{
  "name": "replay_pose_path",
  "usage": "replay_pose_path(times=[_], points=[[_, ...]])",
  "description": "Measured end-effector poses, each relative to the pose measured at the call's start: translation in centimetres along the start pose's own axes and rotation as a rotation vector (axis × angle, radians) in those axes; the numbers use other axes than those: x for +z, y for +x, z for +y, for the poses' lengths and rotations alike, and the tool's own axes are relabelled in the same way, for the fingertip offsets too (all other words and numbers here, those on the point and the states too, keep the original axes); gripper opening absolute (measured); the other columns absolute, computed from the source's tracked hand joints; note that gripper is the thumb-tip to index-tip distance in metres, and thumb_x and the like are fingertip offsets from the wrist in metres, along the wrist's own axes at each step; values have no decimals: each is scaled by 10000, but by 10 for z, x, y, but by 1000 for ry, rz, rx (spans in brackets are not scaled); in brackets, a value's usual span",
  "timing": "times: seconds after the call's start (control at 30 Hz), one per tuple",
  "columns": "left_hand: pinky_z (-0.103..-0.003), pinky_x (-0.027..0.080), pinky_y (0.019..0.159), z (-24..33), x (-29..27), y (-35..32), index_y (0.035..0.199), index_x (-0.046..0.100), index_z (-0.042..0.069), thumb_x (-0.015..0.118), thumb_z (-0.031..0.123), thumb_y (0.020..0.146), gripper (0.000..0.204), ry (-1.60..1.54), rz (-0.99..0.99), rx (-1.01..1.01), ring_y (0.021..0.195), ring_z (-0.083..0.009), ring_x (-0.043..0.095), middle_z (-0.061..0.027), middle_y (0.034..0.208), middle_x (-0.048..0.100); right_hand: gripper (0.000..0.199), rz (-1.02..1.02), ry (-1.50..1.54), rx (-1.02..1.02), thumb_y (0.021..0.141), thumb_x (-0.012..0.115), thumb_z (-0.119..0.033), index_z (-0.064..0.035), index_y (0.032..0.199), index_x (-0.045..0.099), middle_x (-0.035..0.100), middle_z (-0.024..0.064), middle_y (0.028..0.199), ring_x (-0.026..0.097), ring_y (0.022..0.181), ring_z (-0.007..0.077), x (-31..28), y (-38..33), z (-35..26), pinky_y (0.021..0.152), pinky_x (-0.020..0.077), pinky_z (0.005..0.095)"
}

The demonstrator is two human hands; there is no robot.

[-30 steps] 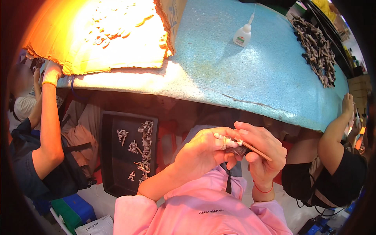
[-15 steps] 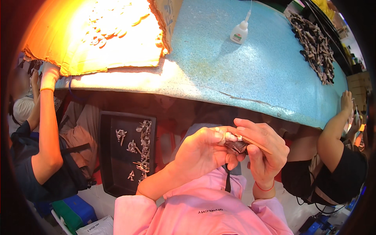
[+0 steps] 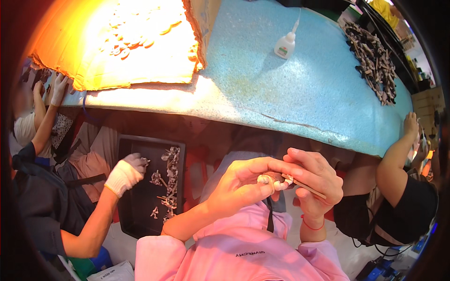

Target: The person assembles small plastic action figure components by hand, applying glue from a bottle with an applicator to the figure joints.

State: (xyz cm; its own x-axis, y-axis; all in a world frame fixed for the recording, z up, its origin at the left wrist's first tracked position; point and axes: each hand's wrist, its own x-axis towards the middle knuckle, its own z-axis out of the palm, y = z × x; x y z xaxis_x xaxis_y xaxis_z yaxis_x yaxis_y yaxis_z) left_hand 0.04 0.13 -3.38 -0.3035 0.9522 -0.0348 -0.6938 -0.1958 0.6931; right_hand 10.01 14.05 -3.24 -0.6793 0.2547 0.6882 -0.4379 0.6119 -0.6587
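Observation:
In front of my chest, both hands meet on a small white-and-brown figurine [image 3: 280, 181]. My left hand [image 3: 239, 180] is closed around it, thumb below and fingers above. My right hand [image 3: 318, 182] has its fingers closed at the figurine's right end. From that end a thin tan stick [image 3: 309, 189] slants down to the right across the right fingers. Fingers cover part of the figurine, so its full shape is hidden.
A black tray [image 3: 133, 218] with several small figurines lies at left; a co-worker's gloved hand [image 3: 126, 175] reaches into it. On the blue table [image 3: 243, 70] stand a white dropper bottle [image 3: 285, 45], a brightly lit cardboard box [image 3: 84, 70] and a dark pile of small parts [image 3: 375, 61].
My left fingers have come over the top of the figurine, which has turned in my grip and shows more white. The left co-worker's gloved hand has moved from the box to the tray.

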Motion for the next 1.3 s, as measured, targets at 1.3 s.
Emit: replay_pose_path(times=[1.3], points=[[-333, 518, 435, -13, -8, 5, 1025, 480, -67, 253, 456, 936, 578, -632, -85, -247, 627, -307, 638, -153, 895, 587, 138, 24, -315, 95, 720, 629, -93, 29, 786, 626, 566, 100, 665, 484, 552, 206, 0, 13, -19, 466, 362, 280]])
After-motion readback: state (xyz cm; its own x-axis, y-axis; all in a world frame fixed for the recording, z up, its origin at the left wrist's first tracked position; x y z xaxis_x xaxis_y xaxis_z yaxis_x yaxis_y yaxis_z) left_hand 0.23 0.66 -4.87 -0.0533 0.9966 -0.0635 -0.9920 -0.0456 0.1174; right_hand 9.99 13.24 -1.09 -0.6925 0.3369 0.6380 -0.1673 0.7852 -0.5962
